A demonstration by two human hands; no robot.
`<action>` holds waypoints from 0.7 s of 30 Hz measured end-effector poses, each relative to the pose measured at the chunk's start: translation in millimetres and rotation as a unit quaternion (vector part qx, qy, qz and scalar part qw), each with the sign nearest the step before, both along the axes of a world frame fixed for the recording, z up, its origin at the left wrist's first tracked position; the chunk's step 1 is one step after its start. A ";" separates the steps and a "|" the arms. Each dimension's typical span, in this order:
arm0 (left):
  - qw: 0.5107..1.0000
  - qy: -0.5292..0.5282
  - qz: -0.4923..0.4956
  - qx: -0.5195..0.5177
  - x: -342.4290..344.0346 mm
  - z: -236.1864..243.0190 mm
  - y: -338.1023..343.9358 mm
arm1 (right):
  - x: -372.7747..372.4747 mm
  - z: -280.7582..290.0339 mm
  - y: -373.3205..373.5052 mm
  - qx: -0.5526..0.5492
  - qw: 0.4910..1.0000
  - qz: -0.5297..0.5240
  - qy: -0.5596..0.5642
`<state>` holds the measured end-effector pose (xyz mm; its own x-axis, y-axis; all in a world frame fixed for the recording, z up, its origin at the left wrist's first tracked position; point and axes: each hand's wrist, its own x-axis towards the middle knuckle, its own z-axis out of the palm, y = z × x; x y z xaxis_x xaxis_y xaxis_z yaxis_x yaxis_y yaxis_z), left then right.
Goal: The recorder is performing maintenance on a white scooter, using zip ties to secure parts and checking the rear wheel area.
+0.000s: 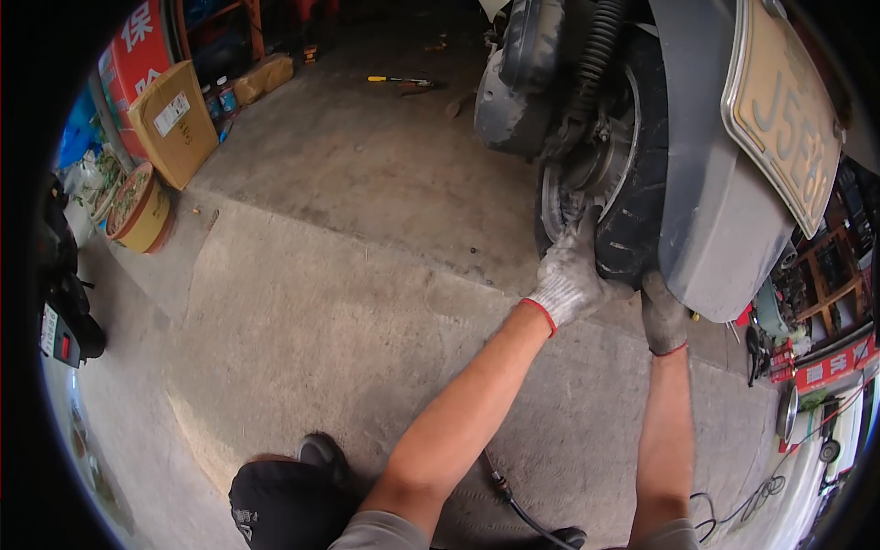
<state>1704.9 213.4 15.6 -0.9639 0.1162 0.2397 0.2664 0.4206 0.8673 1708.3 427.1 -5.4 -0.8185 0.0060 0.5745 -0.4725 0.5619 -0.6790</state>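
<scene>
The rear wheel (635, 183) of a scooter, with a black tyre and a grey metal rim, stands at the upper right. My left hand (570, 270), in a whitish knit glove with a red cuff, grips the wheel's lower left side, fingers reaching up along the rim. Lower down on the right, my right hand (664, 316), in a dirtier glove, holds the tyre's bottom edge, its fingertips partly hidden. A grey rear mudguard (720, 215) with a yellowish licence plate (784, 110) hangs just right of the tyre. A coil shock absorber (600, 55) rises beside the wheel.
A yellow-handled screwdriver (390, 80) and pliers (417, 89) lie on the concrete beyond. At the left stand a cardboard box (174, 128) and a flowerpot (142, 215). A black hose (527, 515) runs near my feet. Shelves (830, 266) stand at the right.
</scene>
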 end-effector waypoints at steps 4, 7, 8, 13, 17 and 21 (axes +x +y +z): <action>1.000 -0.013 -0.025 -0.009 -1.1 9.4 2.1 | -16.9 -20.3 42.2 0.010 1.000 0.013 -0.012; 0.999 -0.031 -0.022 -0.024 -0.1 8.3 0.4 | -17.5 -25.7 36.7 -0.046 0.998 0.027 -0.033; 0.999 -0.025 -0.024 -0.015 0.8 7.1 -0.4 | -16.5 -25.0 31.7 -0.047 0.998 0.028 -0.034; 1.000 -0.008 -0.030 0.000 1.9 8.9 -0.8 | -12.3 -20.6 21.6 -0.058 0.998 0.007 -0.023; 1.000 -0.004 -0.023 -0.004 0.5 6.6 2.5 | -14.1 -23.3 29.7 -0.044 0.999 0.006 -0.030; 1.000 0.014 -0.021 -0.008 -0.3 4.7 2.7 | -13.2 -22.3 26.2 -0.073 0.996 0.010 -0.048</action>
<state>1704.6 216.1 20.2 -0.9510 0.1603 0.2645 0.3083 0.4221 0.8525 1695.1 453.3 -27.7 -0.8702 0.0668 0.4882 -0.4122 0.4442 -0.7955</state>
